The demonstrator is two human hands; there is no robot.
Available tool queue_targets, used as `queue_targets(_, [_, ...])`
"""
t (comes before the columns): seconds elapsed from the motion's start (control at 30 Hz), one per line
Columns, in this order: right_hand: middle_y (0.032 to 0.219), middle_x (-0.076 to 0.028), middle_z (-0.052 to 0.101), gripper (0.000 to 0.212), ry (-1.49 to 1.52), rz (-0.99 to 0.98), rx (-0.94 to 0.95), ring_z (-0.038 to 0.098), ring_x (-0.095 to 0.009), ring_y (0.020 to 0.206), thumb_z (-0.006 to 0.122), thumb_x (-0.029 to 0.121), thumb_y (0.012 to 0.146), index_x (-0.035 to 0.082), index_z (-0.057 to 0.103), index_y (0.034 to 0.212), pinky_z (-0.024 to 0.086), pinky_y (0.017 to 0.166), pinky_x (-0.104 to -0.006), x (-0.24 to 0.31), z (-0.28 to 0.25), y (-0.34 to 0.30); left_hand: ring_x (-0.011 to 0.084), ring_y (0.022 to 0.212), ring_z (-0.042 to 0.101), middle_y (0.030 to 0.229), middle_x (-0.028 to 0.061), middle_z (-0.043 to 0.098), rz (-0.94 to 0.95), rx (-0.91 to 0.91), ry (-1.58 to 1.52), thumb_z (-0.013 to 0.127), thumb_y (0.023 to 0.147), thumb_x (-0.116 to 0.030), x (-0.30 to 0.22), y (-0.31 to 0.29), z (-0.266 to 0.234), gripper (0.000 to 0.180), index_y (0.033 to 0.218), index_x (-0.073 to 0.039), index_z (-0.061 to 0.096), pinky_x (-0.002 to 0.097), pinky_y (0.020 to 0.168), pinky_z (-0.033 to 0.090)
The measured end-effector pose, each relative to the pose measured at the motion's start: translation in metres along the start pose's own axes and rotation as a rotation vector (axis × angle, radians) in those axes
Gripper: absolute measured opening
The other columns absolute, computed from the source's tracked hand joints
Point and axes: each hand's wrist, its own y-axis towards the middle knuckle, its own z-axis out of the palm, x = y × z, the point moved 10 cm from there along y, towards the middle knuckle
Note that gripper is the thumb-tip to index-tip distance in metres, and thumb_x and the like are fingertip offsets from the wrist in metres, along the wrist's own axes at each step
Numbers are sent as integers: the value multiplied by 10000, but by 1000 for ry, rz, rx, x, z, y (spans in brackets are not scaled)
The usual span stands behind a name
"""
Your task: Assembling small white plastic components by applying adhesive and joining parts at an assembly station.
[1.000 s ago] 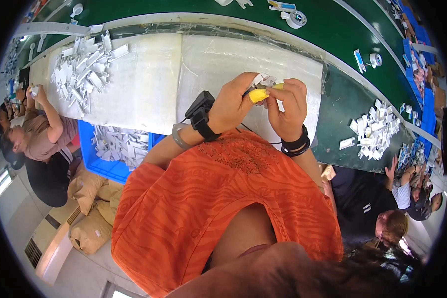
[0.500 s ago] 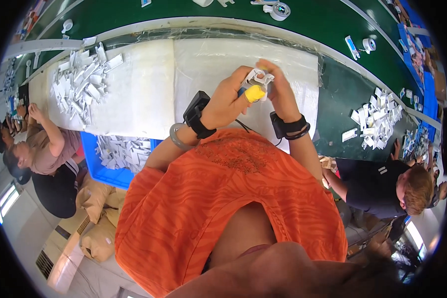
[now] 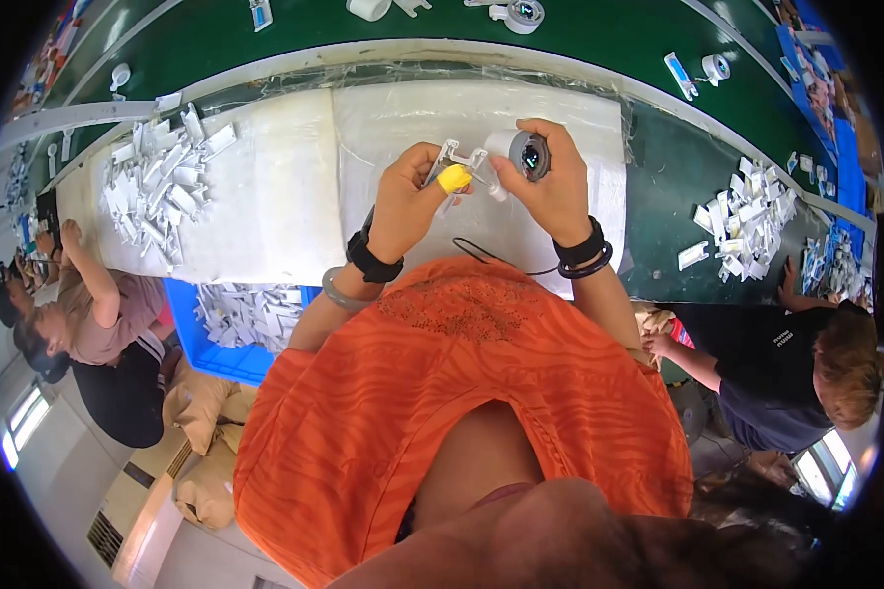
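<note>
Over the white padded mat [image 3: 265,196] on the green counter [image 3: 658,167], loose white plastic parts sit in a pile [image 3: 162,187] near its left edge, and more fill a blue bin [image 3: 241,329] just below the front edge. Both hands are raised mid-mat, wrists close: left hand [image 3: 408,201] pinched shut on a yellow-handled tool [image 3: 454,179], right hand [image 3: 550,187] wrapped round a small round grey camera part [image 3: 523,154] with a white bracket [image 3: 459,157] between them.

The scene is seen from a single head-worn fisheye camera, aimed steeply down past the wearer's chest onto the desk [image 3: 265,216]. The hands are held close (edges are bent toward the rim); no second view is provided.
</note>
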Motion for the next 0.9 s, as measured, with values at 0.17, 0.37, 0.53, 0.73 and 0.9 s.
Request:
queue_targets(0.17, [1015, -131, 631, 510, -28, -39, -9, 646, -262, 826, 821, 269, 728, 20, 589, 1108, 528, 736, -342, 3, 0, 0, 100, 807, 645, 935, 78, 682, 15, 3, 39, 637, 934, -82, -1, -1, 1, 196, 1089, 21, 577, 223, 687, 494])
queue_targets(0.37, [1017, -133, 631, 513, -31, -7, 20, 646, -268, 834, 825, 265, 724, 23, 590, 1110, 527, 738, -339, 1, 3, 1, 98, 818, 644, 934, 70, 682, 30, 33, 39, 633, 939, -88, -1, 2, 2, 203, 1103, 16, 575, 223, 691, 495])
queue_targets(0.53, [1016, -130, 629, 506, -36, -24, 27, 646, -268, 842, 824, 263, 729, 25, 589, 1108, 526, 739, -339, 0, 4, 0, 89, 806, 636, 909, 63, 687, 27, 48, 141, 624, 947, -103, 4, 2, -2, 196, 1098, 10, 572, 226, 684, 489])
queue_targets(0.73, [1012, -133, 630, 504, -46, -32, 31, 646, -269, 843, 827, 258, 726, 24, 589, 1103, 527, 741, -336, -1, 5, 2, 96, 848, 656, 912, 65, 687, -14, 88, 127, 634, 943, -114, 4, 3, 0, 204, 1093, 9, 571, 227, 723, 499])
queue_targets(0.9, [1009, -134, 630, 502, -46, -28, 33, 647, -271, 841, 827, 256, 725, 23, 589, 1100, 527, 740, -334, -3, 6, 4, 98, 867, 663, 922, 64, 690, 30, 108, 156, 633, 945, -122, 1, 6, -2, 207, 1093, 9, 572, 230, 740, 503])
